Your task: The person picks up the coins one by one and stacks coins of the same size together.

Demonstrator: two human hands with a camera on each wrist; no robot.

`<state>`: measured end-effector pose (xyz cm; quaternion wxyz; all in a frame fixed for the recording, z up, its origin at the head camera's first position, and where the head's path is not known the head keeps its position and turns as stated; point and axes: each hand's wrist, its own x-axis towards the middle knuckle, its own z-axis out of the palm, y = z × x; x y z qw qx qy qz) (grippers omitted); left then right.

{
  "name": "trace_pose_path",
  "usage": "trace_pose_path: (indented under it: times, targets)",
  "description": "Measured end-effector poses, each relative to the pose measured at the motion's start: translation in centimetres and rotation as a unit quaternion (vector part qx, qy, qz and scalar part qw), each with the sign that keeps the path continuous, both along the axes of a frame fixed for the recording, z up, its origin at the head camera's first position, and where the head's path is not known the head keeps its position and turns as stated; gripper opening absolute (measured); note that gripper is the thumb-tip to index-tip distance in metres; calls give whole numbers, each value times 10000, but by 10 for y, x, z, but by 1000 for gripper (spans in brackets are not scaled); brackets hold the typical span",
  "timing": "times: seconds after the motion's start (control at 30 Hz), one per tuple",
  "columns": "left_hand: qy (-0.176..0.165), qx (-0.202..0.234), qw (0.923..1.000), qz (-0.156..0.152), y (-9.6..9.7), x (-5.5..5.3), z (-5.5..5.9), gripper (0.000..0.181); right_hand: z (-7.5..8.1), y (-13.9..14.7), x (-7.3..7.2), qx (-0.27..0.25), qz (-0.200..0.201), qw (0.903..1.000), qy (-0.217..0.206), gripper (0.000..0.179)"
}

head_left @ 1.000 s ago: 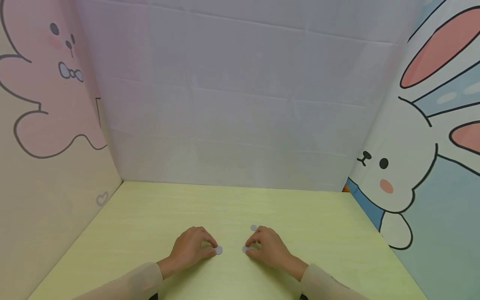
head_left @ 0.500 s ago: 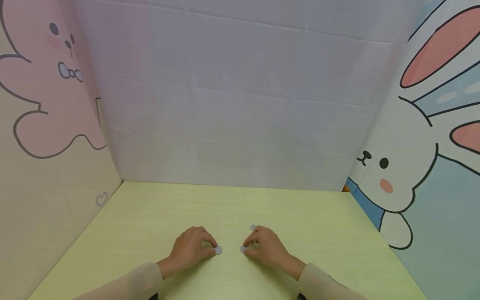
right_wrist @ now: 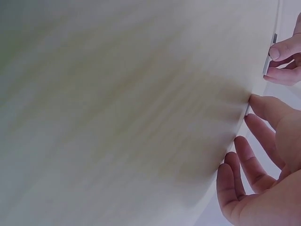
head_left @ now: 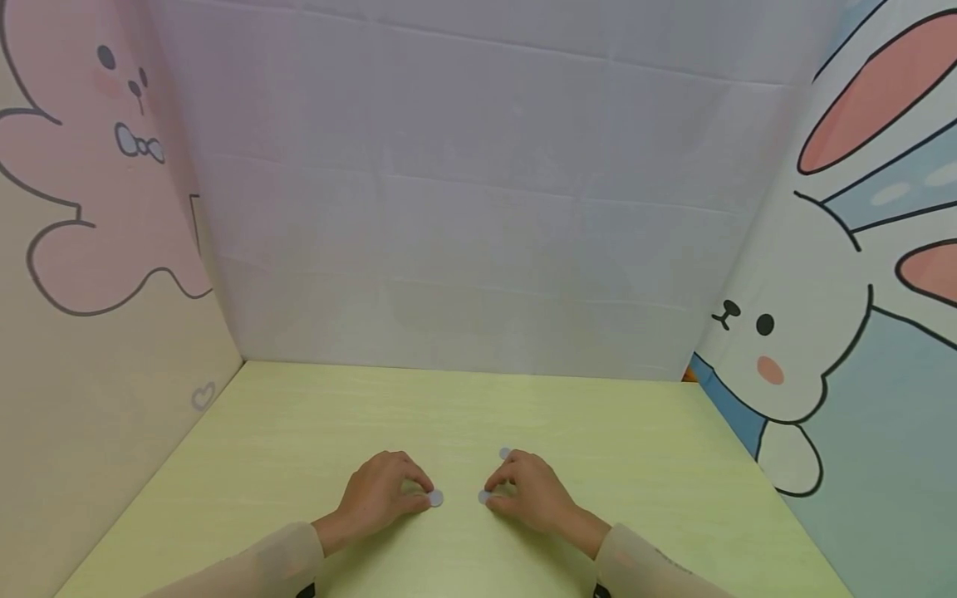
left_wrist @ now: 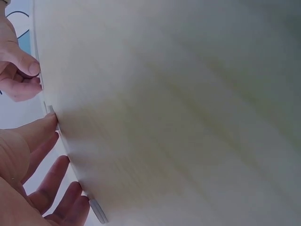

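My left hand point(head_left: 383, 492) is on the left of the table, its thumb and index finger pinching the edge of a small flat pale grey disc point(head_left: 436, 498). Facing it, my right hand point(head_left: 532, 490) pinches a similar disc point(head_left: 484, 497) between thumb and forefinger. Both discs lie flat, with a gap between them. A third disc point(head_left: 504, 453) lies just beyond the right hand's knuckles, partly covered by them. In the left wrist view, another thin disc point(left_wrist: 98, 212) shows edge-on beside the left hand's outer fingers; the head view hides it.
The pale yellow-green table point(head_left: 359, 407) is bounded at the back by a white sheet wall point(head_left: 478, 208). Side panels carry a pink cartoon animal point(head_left: 112, 208) on the left and a white rabbit point(head_left: 792, 332) on the right.
The right hand has slid its disc slightly left, towards the left hand's disc, and has stayed still over the last half second. My left hand and its disc have kept their place.
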<state>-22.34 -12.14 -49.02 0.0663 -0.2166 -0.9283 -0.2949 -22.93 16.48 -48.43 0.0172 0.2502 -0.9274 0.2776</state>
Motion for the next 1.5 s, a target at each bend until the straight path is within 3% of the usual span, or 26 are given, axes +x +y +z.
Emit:
trace_pose_path:
  times: [0.33,0.53,1.03,1.5]
  targets:
    - [-180,24,9998,-17,-1,-1,1,16,1,3,-1,-89,121,9999,-69,11]
    - [-119,-25,9999,-74,2,-2,2,23,0,3,-2,-112,110,9998,-151,10]
    - [90,-63,9993,-356,33,-6,11,25,4,-2,-2,-199,101,9995,-244,12]
    - [190,-210,9986,-440,59,-7,2,21,1,2,-2,-232,-19,9994,-275,12]
